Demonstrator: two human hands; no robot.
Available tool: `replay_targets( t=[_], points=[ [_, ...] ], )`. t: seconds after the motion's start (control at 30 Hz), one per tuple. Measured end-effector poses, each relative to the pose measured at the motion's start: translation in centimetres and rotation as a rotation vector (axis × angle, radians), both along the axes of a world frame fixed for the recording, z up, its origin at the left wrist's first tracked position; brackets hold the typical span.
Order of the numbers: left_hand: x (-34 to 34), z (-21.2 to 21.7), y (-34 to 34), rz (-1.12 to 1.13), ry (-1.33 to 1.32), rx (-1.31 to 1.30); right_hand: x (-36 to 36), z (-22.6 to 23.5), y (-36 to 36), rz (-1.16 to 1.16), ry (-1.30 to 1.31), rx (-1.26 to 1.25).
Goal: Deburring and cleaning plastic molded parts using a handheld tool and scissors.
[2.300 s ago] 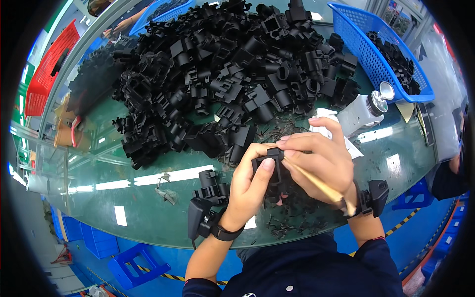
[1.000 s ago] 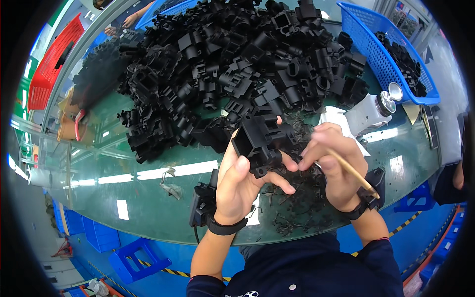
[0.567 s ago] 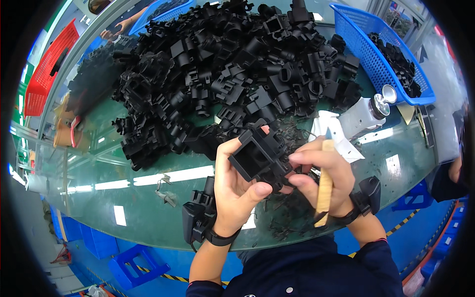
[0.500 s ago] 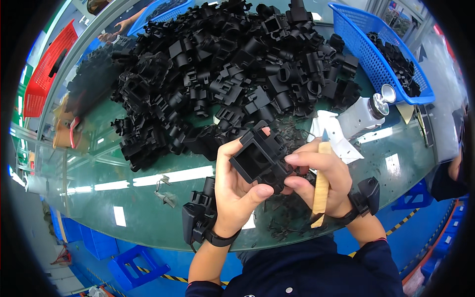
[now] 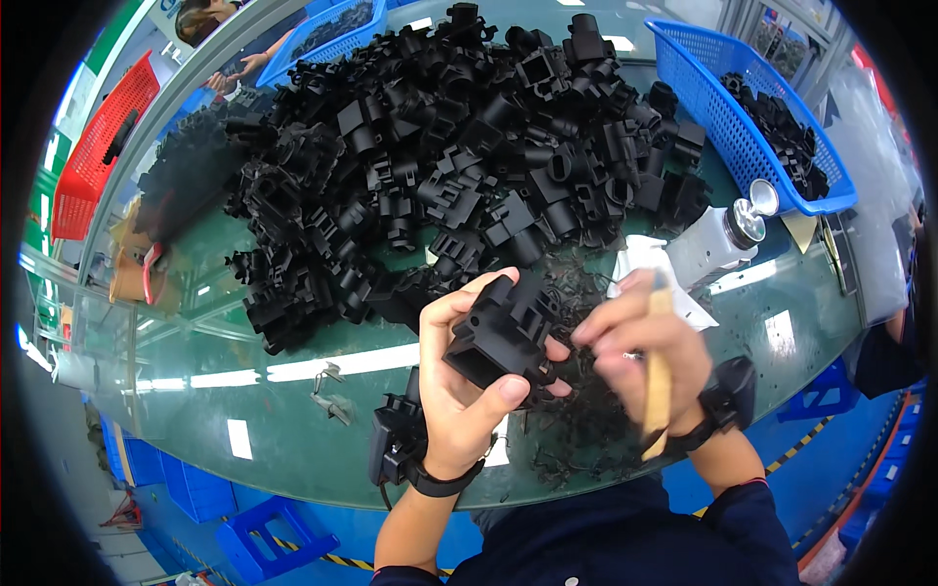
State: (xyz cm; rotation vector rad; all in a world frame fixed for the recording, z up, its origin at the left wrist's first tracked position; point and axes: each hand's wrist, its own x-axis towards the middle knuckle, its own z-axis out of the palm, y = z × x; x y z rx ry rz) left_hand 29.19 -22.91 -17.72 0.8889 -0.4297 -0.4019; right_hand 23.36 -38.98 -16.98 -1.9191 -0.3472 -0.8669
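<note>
My left hand (image 5: 457,386) is closed around a black moulded plastic part (image 5: 503,337), a boxy housing with an open square cavity, held tilted above the table. To its right, my right hand (image 5: 650,356) is smeared by motion and apart from the part. Lying across that hand's fingers is a knife (image 5: 658,391) with a yellowish wrapped handle; its blade is blurred now. Black trimmings (image 5: 572,430) are scattered on the table under and between my hands.
A large heap of similar black parts (image 5: 430,146) covers the green table (image 5: 293,410) beyond my hands. At right stand a metal-topped bottle (image 5: 718,239), white tissue (image 5: 684,293) and a blue basket (image 5: 718,117) of black pieces. Another person's hand (image 5: 252,63) shows at far left.
My right hand has pulled away from the part, moving right with the knife. My left hand has turned the part, so its cavity faces lower.
</note>
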Motion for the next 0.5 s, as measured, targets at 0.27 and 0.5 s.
replay_targets(
  t=[0.27, 0.5],
  points=[
    [-0.1, 0.1, 0.3, -0.067, 0.011, -0.078, -6.9, 0.3, -4.5, -0.228, 0.679, -0.646],
    [-0.5, 0.0, -0.3, 0.024, 0.003, 0.029, -8.6, -1.2, -4.2, -0.319, 0.740, -0.562]
  ],
)
